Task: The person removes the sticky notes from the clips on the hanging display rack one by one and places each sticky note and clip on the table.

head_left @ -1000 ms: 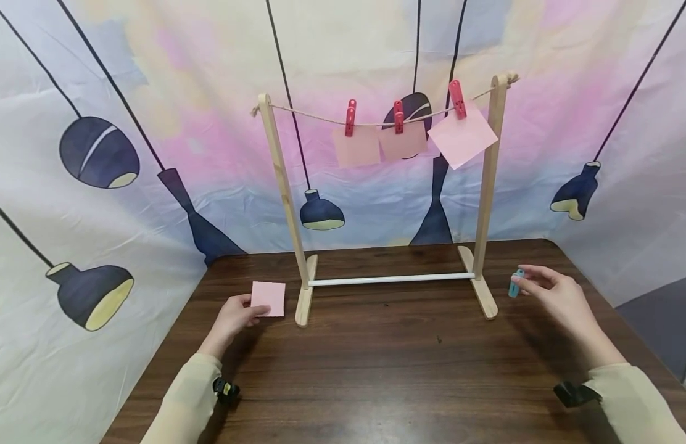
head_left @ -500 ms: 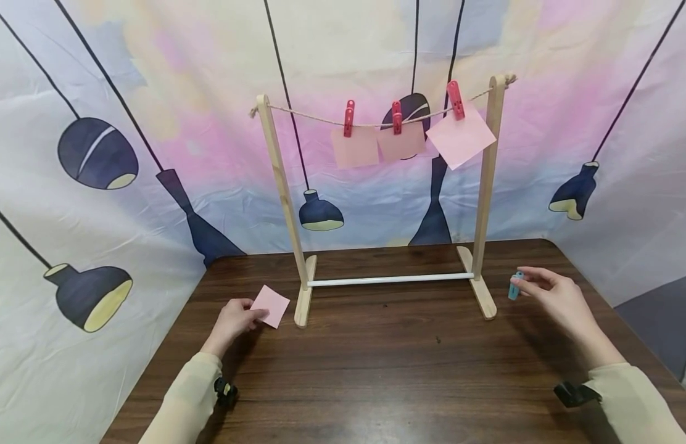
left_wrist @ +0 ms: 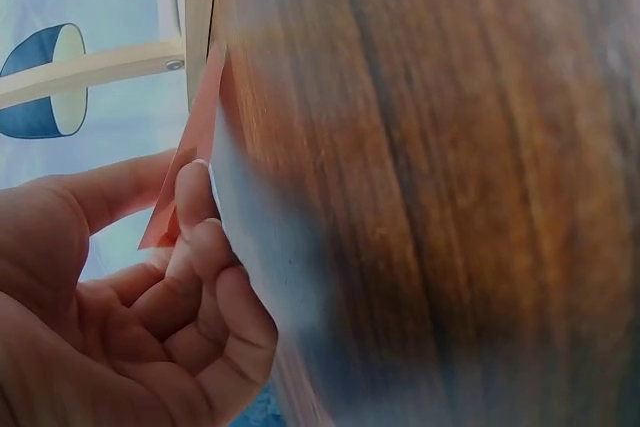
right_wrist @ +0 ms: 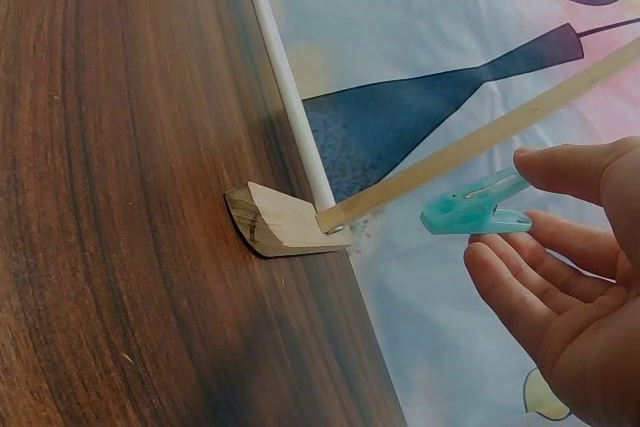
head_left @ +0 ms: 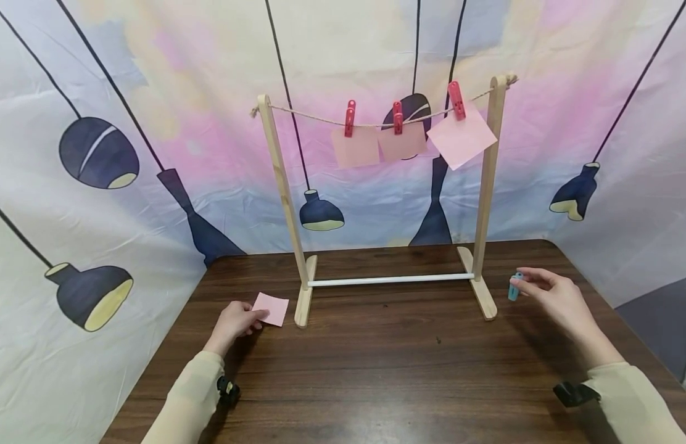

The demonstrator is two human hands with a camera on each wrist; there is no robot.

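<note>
At the left of the table, my left hand (head_left: 235, 320) pinches a pink sticky note (head_left: 272, 310) between thumb and fingers, low over the wood. The left wrist view shows that note (left_wrist: 190, 152) nearly edge-on. My right hand (head_left: 555, 299), on the right side, pinches a teal clothespin (head_left: 514, 287) by its handle ends; its nose points away from the fingers in the right wrist view. Between the hands stands a wooden rack with a twine line (head_left: 315, 117). Three red clothespins, one of them at the right (head_left: 456, 100), hold pink notes (head_left: 356, 148) on the line.
The rack's left foot (head_left: 305, 302) is close to the held note, and its right foot (head_left: 479, 287) is left of the teal clothespin. A white rod (head_left: 390, 280) joins the two feet. Behind the dark wooden table (head_left: 376, 370) hangs a cloth printed with lamps.
The pink note in my left hand has turned from square-on to slanted and is slightly lower. My right hand holds the teal clothespin almost still; the hung notes have not moved.
</note>
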